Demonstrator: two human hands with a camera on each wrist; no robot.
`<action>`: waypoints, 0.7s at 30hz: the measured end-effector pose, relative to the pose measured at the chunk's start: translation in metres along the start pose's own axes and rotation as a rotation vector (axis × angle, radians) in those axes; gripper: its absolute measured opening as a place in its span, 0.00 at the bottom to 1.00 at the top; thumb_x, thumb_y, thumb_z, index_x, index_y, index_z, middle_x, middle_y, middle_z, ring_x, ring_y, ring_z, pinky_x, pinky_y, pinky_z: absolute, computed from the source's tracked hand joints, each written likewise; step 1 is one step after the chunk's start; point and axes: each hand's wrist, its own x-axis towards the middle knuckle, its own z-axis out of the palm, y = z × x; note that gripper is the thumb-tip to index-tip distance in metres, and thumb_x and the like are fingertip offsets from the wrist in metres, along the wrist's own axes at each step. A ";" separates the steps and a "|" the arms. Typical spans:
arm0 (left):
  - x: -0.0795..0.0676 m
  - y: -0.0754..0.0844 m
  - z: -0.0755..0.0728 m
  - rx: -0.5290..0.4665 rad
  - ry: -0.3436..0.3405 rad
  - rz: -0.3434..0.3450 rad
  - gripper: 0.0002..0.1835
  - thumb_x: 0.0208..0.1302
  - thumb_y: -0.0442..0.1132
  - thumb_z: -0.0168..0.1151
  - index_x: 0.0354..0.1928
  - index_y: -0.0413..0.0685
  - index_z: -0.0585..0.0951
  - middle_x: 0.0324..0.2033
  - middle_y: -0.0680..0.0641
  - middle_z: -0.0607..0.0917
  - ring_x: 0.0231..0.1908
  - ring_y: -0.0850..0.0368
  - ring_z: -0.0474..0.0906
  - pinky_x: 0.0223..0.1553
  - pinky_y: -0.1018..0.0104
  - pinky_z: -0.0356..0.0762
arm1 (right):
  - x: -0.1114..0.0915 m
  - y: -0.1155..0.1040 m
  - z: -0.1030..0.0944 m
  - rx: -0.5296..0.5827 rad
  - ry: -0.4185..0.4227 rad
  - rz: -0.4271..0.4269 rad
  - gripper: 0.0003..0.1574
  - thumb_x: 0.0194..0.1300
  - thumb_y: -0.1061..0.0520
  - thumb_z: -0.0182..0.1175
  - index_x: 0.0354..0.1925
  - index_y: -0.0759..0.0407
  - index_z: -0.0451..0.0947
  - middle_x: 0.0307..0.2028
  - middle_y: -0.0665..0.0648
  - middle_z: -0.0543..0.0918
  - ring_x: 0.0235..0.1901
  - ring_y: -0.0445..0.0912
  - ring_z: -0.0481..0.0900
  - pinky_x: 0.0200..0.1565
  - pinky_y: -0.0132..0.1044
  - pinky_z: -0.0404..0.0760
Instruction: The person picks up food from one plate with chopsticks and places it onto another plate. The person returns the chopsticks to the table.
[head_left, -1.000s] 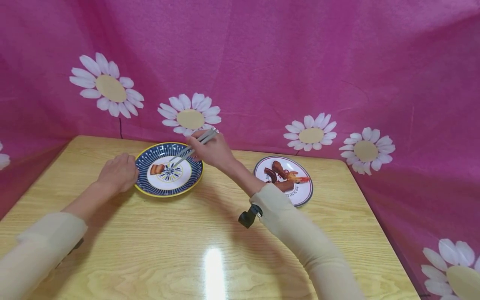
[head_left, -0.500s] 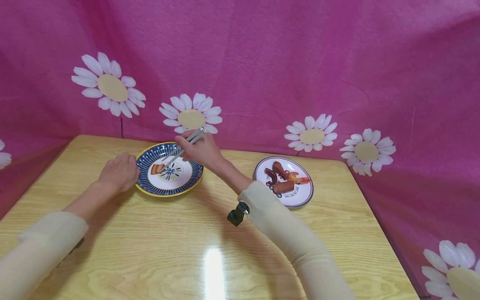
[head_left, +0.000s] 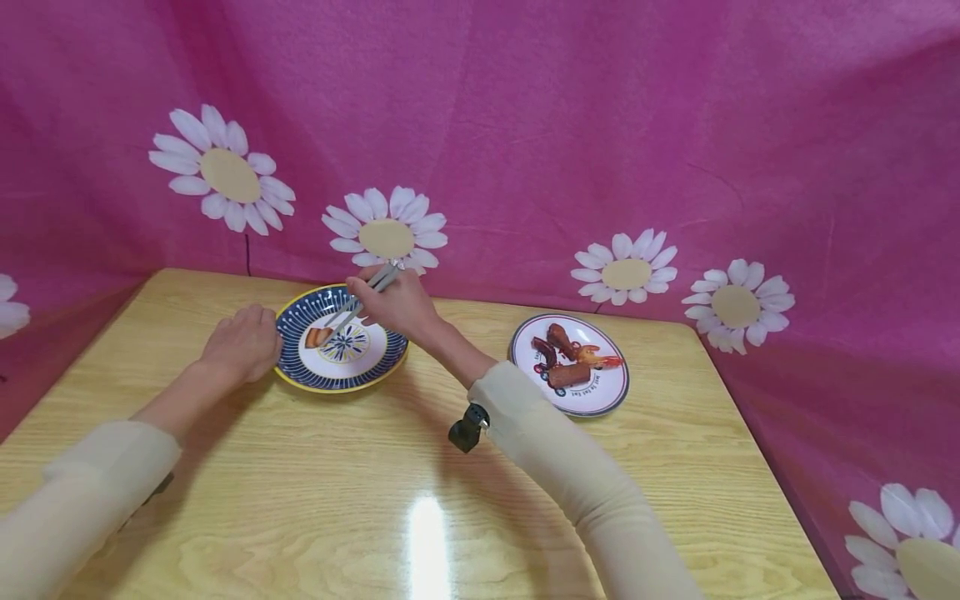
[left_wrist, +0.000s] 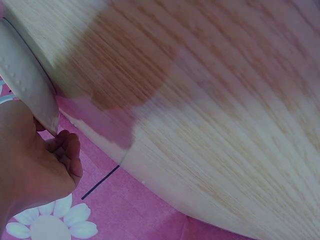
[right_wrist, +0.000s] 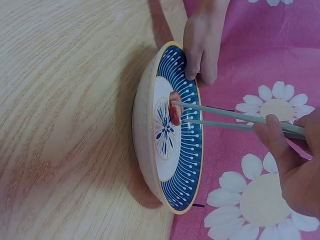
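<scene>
My left hand [head_left: 243,343] grips the left rim of a deep, blue-patterned plate [head_left: 341,382] with a yellow edge, thumb over the rim and fingers curled underneath. On the plate's white middle lies a small reddish-brown piece of food [head_left: 318,337] with paler bands, perhaps pork belly. My right hand [head_left: 401,302], above the far right side of the plate, holds a pair of grey metal chopsticks [right_wrist: 225,112]. Their tips are slightly apart and right at the food, one overlapping it in the right wrist view.
To the right on the wooden table [head_left: 315,492] stands a white plate [head_left: 600,400] with a dark rim. It bears several pieces of food, among them a brown sausage-like piece [head_left: 570,375] and a shrimp-like one [head_left: 597,358]. A pink cloth [head_left: 510,150] with daisies hangs behind.
My right hand has moved left with the chopsticks, bringing their tips from the plate's centre to the food piece. My left hand keeps its grip on the rim.
</scene>
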 end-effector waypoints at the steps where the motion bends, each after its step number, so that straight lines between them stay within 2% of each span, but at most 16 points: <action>1: 0.000 0.000 0.000 0.000 0.001 0.001 0.18 0.69 0.35 0.43 0.46 0.20 0.67 0.43 0.27 0.71 0.48 0.30 0.69 0.47 0.37 0.68 | 0.000 0.000 0.000 -0.002 0.000 0.000 0.13 0.73 0.59 0.57 0.37 0.67 0.83 0.28 0.63 0.86 0.26 0.55 0.87 0.25 0.35 0.83; 8: -0.001 0.000 -0.001 0.007 0.005 0.009 0.18 0.69 0.35 0.44 0.46 0.20 0.67 0.43 0.27 0.72 0.48 0.29 0.70 0.47 0.36 0.68 | 0.002 0.004 0.004 -0.010 0.010 0.012 0.14 0.73 0.59 0.57 0.38 0.69 0.83 0.26 0.59 0.86 0.26 0.53 0.87 0.28 0.40 0.85; 12: 0.000 -0.002 0.001 0.010 0.023 0.012 0.17 0.69 0.35 0.44 0.45 0.21 0.68 0.42 0.27 0.72 0.47 0.29 0.70 0.46 0.36 0.69 | 0.004 0.005 0.006 -0.001 0.011 0.029 0.14 0.73 0.58 0.57 0.38 0.69 0.83 0.26 0.60 0.86 0.27 0.54 0.87 0.27 0.37 0.84; 17: 0.001 -0.003 0.002 0.002 0.026 0.014 0.17 0.68 0.35 0.45 0.45 0.21 0.68 0.42 0.27 0.72 0.48 0.29 0.70 0.47 0.36 0.68 | 0.006 0.004 0.008 -0.036 0.018 0.039 0.16 0.73 0.56 0.57 0.38 0.69 0.84 0.25 0.57 0.86 0.21 0.43 0.85 0.27 0.34 0.83; 21: -0.002 0.000 -0.001 -0.010 0.007 0.003 0.18 0.69 0.35 0.43 0.46 0.20 0.68 0.43 0.27 0.72 0.48 0.29 0.69 0.48 0.36 0.68 | 0.008 0.000 0.007 -0.111 0.023 0.030 0.19 0.74 0.55 0.56 0.33 0.68 0.84 0.19 0.50 0.84 0.18 0.38 0.83 0.25 0.32 0.80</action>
